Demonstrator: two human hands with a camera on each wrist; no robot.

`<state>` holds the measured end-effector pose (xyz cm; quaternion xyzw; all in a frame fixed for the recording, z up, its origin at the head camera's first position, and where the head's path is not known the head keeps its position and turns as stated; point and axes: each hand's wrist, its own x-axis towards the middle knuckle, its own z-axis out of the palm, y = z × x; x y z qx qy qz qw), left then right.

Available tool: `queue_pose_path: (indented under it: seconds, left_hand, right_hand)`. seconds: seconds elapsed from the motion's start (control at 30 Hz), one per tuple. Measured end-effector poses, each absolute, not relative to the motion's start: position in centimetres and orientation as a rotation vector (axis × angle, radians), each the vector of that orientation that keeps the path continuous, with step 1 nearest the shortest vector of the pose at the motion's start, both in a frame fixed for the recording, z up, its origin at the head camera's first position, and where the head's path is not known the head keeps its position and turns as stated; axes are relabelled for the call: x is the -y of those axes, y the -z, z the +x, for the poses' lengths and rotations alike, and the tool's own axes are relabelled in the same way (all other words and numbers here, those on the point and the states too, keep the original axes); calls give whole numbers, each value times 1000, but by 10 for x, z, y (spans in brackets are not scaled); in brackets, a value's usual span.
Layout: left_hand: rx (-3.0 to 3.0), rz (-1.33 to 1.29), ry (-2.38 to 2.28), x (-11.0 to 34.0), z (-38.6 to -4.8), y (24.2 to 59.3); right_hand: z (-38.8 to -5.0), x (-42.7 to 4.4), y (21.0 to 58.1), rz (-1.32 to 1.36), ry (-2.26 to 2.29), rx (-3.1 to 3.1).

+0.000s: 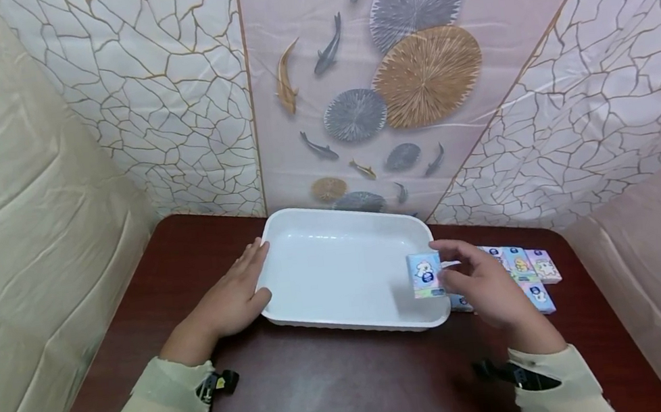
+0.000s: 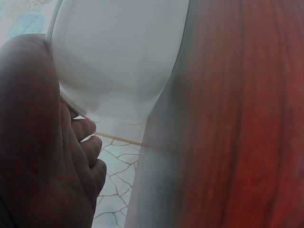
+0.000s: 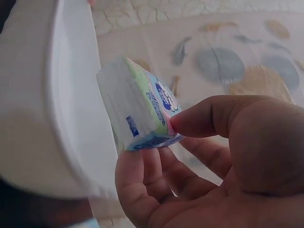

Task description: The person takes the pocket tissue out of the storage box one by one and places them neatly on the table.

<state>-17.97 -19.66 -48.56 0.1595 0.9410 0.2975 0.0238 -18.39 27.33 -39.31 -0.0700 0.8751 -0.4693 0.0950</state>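
A white rectangular tray (image 1: 338, 273) lies on the table with nothing inside it. My left hand (image 1: 227, 299) rests against its left side, fingers straight along the rim; the left wrist view shows the palm beside the tray's wall (image 2: 118, 57). Over the tray's right rim, my right hand (image 1: 483, 284) pinches a small pastel tissue pack (image 1: 425, 275) between thumb and fingers. Up close in the right wrist view, the tissue pack (image 3: 137, 107) is blue, green and white with a cartoon print.
More small tissue packs (image 1: 521, 264) lie on the table right of the tray, partly hidden behind my right hand. The dark red-brown table (image 1: 327, 390) meets patterned cloth (image 1: 190, 99) at the back and plain cloth at both sides.
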Motion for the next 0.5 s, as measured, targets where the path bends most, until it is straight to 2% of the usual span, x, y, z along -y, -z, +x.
queue_pose_path:
  seconds: [0.5]
  left_hand:
    - [-2918,526,-936,198,-179,485]
  right_hand:
    - [-175,-355,411,37,1392,-2634]
